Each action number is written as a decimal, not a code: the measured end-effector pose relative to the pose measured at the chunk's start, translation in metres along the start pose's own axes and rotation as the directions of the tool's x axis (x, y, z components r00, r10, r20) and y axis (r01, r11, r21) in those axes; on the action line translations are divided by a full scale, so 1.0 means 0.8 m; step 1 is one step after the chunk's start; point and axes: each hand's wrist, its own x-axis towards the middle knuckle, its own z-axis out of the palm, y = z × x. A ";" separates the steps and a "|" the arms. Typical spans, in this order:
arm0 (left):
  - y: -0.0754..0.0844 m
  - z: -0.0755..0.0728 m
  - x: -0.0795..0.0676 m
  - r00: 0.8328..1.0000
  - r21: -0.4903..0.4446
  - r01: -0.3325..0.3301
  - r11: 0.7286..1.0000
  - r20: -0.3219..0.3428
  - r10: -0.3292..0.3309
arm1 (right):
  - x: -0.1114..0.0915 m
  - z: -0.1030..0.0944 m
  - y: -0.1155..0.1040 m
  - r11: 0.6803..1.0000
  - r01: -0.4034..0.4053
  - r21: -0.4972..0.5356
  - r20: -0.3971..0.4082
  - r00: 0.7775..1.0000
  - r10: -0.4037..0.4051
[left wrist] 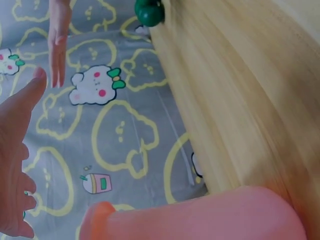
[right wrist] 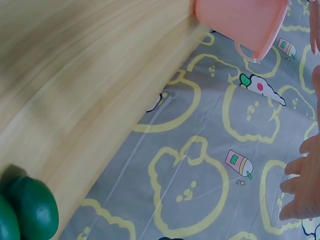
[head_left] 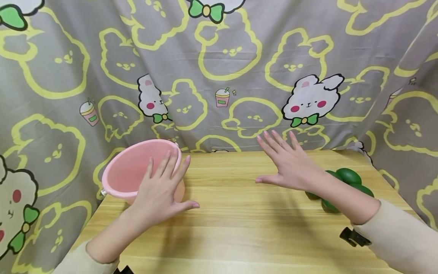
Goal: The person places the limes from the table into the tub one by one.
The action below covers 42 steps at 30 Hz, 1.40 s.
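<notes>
In the head view my left hand [head_left: 157,196] is held up with fingers spread, overlapping the right side of a pink bucket [head_left: 124,173]. Nothing is in that hand. The bucket's mouth faces me, and no contents show in the visible part. My right hand [head_left: 291,165], also spread and holding nothing, hovers over the right half of the table. Beside and partly behind that forearm lies a cluster of several dark green, smooth, oval fruit-like things [head_left: 349,176]. The right wrist view shows two of these green ovals [right wrist: 35,210] up close, glossy and touching.
A light wood-grain table [head_left: 226,228] carries the bucket on its left and the green ovals on its right. Grey curtain cloth [head_left: 184,61] with yellow outlines and white rabbits hangs behind and along both sides. Dark buckled straps [head_left: 354,236] sit by the sleeves.
</notes>
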 end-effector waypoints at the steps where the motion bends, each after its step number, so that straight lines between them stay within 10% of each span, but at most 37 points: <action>1: 0.000 0.001 -0.001 1.000 -0.002 0.002 1.000 -0.005 -0.002 | 0.002 0.001 -0.001 1.000 0.004 0.006 -0.004 1.000 -0.004; 42: -0.015 0.000 -0.023 0.993 -0.041 0.101 0.994 -0.061 -0.104 | 0.048 0.011 -0.035 0.993 0.120 -0.010 -0.065 0.991 -0.120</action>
